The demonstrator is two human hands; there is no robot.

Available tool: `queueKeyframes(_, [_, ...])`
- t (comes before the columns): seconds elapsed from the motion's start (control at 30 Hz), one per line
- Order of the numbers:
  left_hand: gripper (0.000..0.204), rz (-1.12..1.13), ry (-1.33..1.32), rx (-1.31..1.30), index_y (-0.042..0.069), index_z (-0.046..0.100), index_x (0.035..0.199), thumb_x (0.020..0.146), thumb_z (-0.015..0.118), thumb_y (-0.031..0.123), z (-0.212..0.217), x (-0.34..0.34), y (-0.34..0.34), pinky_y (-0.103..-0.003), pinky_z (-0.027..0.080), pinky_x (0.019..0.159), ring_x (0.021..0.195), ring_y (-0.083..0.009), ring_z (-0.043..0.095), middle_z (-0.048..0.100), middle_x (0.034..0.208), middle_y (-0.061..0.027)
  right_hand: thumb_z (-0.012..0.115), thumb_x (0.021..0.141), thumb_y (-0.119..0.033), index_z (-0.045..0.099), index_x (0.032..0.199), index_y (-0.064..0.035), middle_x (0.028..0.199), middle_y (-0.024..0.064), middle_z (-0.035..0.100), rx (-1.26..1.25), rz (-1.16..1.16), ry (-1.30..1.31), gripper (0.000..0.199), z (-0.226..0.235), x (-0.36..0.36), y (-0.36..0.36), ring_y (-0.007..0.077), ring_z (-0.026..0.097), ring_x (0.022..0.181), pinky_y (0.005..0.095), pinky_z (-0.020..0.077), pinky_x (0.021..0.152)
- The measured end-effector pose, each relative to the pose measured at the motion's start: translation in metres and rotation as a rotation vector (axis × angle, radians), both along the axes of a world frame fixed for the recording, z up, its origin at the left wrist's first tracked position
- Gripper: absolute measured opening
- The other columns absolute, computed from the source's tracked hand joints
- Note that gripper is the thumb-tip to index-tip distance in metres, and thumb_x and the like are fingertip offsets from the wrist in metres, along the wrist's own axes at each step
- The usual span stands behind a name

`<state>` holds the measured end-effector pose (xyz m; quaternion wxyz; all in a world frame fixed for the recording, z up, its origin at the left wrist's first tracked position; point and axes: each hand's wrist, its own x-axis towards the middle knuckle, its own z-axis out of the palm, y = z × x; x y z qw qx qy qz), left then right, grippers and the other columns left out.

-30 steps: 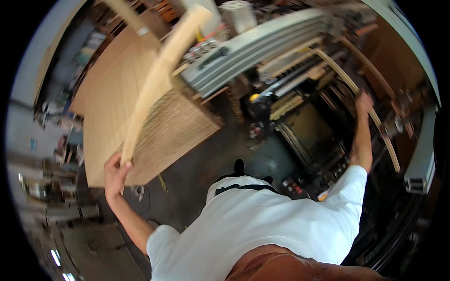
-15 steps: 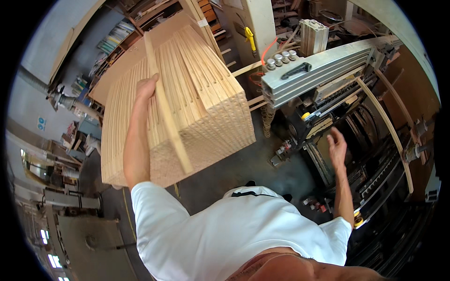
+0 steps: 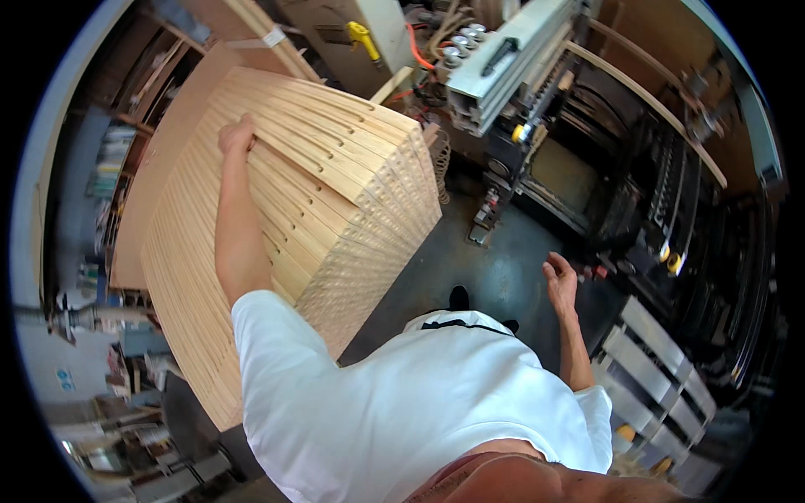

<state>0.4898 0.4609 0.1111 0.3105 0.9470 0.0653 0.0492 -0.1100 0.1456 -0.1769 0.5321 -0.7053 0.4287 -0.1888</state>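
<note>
A large stack of pale wooden slats, with small holes near their ends, fills the left side. On top of it my left hand is closed on a slat that lies in line with its neighbours; the fingertips are partly hidden. My left arm reaches forward over the stack. To the right of my body, my right hand hangs in the air above the floor, fingers loosely bent and apart, with nothing in it.
A dark machine with a grey metal beam stands at the right. A yellow air gun hangs behind the stack. A pallet-like slatted frame lies at lower right. Shelves stand at far left.
The slat that lay slanting across the stack and past its front is now in line with the others. My view has turned, and my right hand has lowered away from the machine.
</note>
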Motion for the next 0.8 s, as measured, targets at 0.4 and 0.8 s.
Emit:
queueKeyframes(0.4, [0.044, -0.904, -0.759, 0.026, 0.005, 0.063, 0.125, 0.095, 0.062, 0.038, 0.093, -0.145, -0.121, -0.033, 0.049, 0.09, 0.104, -0.024, 0.065, 0.068, 0.117, -0.0145, 0.067, 0.087, -0.011, 0.061, 0.116, -0.0041, 0.11, 0.0153, 0.063, -0.488, -0.127, -0.259, 0.03, 0.103, -0.081, 0.121, 0.0338, 0.062, 0.099, 0.0397, 0.0525, 0.082])
queueKeyframes(0.8, [0.025, -2.217, 0.249, -0.471, 0.002, 0.063, 0.118, 0.093, 0.063, 0.005, -0.08, -0.641, -0.211, -0.026, 0.05, 0.087, 0.097, -0.0137, 0.061, 0.064, 0.108, -0.0054, 0.075, 0.07, -0.005, 0.065, 0.102, -0.0068, 0.102, 0.011, 0.066, -1.076, -1.081, 0.539, 0.034, 0.217, -0.374, 0.333, 0.0321, 0.063, 0.096, 0.0429, 0.0493, 0.085])
